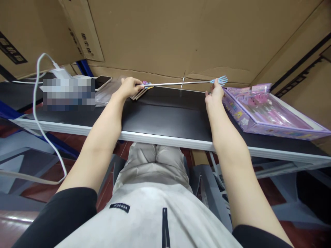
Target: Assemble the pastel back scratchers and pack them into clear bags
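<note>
A telescopic back scratcher [178, 83] with a thin metal rod and a light blue, hand-shaped head is stretched out level above the black table [165, 113]. My left hand [130, 86] is closed around its handle end. At the other end, the fingers of my right hand [216, 92] pinch the rod just below the blue head. Several more back scratchers [139, 94], with metal rods and coloured heads, lie on the table by my left hand, which partly hides them.
To the right stands a purple display box [238, 117] holding pink packaged items. A phone [102, 82] and clear plastic bags [103, 99] lie at the left, near a white charger [62, 73] whose cable [36, 103] loops over the front edge. Cardboard walls [165, 38] enclose the back.
</note>
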`<state>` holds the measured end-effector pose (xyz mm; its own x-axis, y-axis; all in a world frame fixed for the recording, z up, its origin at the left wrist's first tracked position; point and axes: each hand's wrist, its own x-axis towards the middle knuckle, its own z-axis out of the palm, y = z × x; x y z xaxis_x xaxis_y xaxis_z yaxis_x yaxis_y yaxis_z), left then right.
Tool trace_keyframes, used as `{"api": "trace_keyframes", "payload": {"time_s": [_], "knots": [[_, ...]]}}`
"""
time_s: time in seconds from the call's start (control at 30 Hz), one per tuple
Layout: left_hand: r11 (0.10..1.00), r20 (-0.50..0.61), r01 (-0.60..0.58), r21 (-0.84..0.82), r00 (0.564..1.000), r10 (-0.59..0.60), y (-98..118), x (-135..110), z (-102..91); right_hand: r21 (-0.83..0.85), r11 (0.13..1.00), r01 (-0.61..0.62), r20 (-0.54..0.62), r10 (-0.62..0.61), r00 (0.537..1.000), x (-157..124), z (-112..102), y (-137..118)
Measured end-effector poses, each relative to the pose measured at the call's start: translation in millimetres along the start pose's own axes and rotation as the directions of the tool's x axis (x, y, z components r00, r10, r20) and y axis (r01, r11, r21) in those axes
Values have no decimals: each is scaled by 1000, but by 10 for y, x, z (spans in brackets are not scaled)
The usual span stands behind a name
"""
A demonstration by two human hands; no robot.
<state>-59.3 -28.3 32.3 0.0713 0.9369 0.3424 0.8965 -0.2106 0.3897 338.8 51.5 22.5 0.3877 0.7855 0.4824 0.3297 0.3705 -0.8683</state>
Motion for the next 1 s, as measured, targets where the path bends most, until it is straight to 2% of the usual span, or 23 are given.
{"api": "trace_keyframes", "payload": {"time_s": [0.07,0.1,0.2,0.3,0.57,0.8,0.9,1.0], "knots": [[999,2,-42,-28,999,42,155,-6,79,108,965,-238,-70,246,967,-214,159,-162],[995,9,-86,-53,996,87,256,-5,139,171,937,-304,-55,317,947,-345,271,-243],[976,-5,-195,-100,981,195,540,7,334,271,914,-302,136,274,952,-726,629,-400],[960,-27,-247,-128,969,246,662,8,451,263,918,-296,227,239,944,-926,814,-412],[948,42,-238,-212,967,252,670,-39,473,212,920,-330,268,271,925,-914,712,-391],[939,151,-87,-333,978,144,773,-97,483,155,909,-386,298,330,896,-1037,697,-556],[939,160,-35,-342,983,95,777,-106,492,64,910,-410,389,356,850,-1150,682,-668],[943,141,-15,-333,988,66,743,-89,513,1,898,-439,515,376,770,-1280,687,-772]]}}
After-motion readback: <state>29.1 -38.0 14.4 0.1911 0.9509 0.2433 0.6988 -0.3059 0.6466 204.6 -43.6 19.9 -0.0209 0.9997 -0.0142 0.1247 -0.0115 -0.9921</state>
